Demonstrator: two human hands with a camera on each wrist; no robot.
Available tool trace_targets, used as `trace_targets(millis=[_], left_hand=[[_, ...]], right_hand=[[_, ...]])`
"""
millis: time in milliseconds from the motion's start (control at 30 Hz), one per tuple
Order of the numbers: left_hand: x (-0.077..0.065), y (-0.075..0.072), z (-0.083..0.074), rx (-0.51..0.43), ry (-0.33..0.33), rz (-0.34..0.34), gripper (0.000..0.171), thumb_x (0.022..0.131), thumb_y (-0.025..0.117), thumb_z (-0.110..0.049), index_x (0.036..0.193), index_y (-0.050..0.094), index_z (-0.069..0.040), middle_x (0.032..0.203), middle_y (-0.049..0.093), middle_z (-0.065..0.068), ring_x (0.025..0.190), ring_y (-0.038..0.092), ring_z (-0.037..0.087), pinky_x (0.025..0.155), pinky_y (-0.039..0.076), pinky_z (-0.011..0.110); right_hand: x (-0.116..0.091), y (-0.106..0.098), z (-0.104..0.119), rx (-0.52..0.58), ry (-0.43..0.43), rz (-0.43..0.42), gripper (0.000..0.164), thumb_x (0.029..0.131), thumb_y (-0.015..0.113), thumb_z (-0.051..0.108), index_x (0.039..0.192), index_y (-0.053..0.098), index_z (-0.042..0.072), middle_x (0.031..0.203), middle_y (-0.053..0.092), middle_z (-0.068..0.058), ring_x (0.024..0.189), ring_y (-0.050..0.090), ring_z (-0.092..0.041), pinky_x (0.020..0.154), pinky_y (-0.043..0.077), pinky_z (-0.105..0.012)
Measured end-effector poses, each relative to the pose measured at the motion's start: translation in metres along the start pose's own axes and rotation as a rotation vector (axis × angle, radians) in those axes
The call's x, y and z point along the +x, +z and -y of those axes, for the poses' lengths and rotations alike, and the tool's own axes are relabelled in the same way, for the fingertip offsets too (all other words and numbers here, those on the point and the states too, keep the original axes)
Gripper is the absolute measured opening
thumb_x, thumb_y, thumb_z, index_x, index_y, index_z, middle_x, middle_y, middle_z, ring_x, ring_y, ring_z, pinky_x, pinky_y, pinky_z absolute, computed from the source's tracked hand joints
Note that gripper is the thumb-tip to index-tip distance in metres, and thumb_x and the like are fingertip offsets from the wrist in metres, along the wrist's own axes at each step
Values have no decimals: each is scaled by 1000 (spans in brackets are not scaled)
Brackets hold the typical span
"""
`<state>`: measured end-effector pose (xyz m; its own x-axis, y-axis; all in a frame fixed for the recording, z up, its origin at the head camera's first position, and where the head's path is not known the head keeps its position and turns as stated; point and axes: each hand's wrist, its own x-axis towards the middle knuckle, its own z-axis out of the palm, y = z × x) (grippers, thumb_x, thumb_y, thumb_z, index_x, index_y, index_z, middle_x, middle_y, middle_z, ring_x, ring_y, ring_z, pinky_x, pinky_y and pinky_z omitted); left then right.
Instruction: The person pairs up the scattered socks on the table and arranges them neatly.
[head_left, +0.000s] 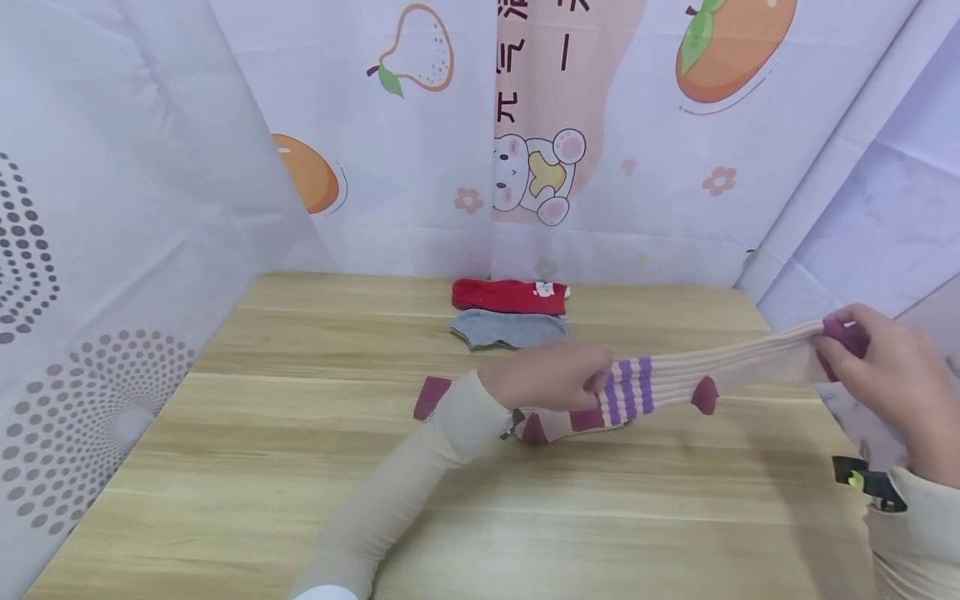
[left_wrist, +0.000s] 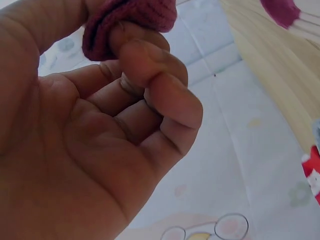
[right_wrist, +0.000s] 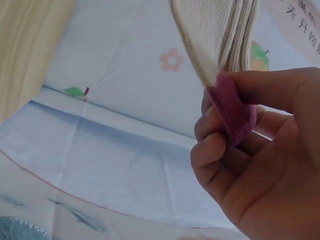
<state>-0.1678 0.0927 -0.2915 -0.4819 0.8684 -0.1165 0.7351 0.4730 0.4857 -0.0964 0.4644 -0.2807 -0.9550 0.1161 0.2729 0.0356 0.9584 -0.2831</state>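
A cream ribbed sock (head_left: 675, 371) with purple stripes and a purple heel is stretched sideways above the table. My left hand (head_left: 547, 375) pinches its purplish-red cuff (left_wrist: 132, 25) between thumb and fingers. At the other end, my right hand (head_left: 892, 367) grips the purple toe (right_wrist: 232, 110), slightly higher than the left. A second cream sock with a purplish-red heel (head_left: 534, 430) lies on the table under my left hand and wrist, which cover part of it. Its purplish-red end (head_left: 432, 397) sticks out to the left.
Behind my left hand, a grey sock (head_left: 510, 328) and a red sock (head_left: 506, 297) with a white figure lie side by side on the wooden table (head_left: 247, 450). Printed white curtains (head_left: 375, 192) hang along the back and sides.
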Motion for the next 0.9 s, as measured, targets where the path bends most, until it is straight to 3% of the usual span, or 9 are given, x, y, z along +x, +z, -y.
trace_targets(millis=[133,367,533,733,900], left_hand=[[-15,-3,11,-38,-44,-1,20,89,75,-16,93,55,-18,84,57,-4,79,54,9,66,48,19],[-35,-7,26,-60,-38,-4,16,88,72,-11,92,57,-16,79,58,-4,73,55,10,64,48,20],[-47,-11,34,-38,-67,4,14,87,71,-9,89,58,-16,75,57,-4,71,53,11,63,47,21],[-68,-12,50,-57,-109,-5,13,87,70,-8,86,60,-15,70,54,-3,67,51,11,61,46,23],[-88,-11,69,-56,-123,-38,13,86,68,-6,81,60,-13,65,50,-3,61,47,8,58,42,23]], right_hand=[[1,-2,15,10,-24,17,26,92,66,16,108,60,-4,80,65,-24,67,56,-30,61,36,-39],[-3,0,34,28,-94,3,20,90,67,11,105,63,-1,70,63,-9,59,46,-10,58,31,-22],[-7,1,47,9,-153,6,19,89,69,12,105,64,3,70,64,-6,60,48,-11,58,34,-28],[-7,16,65,4,-287,9,15,86,70,6,98,63,5,64,59,2,55,44,-8,50,36,-30],[-8,33,83,103,-377,40,17,85,72,0,95,61,8,61,54,9,53,44,1,47,38,-24]])
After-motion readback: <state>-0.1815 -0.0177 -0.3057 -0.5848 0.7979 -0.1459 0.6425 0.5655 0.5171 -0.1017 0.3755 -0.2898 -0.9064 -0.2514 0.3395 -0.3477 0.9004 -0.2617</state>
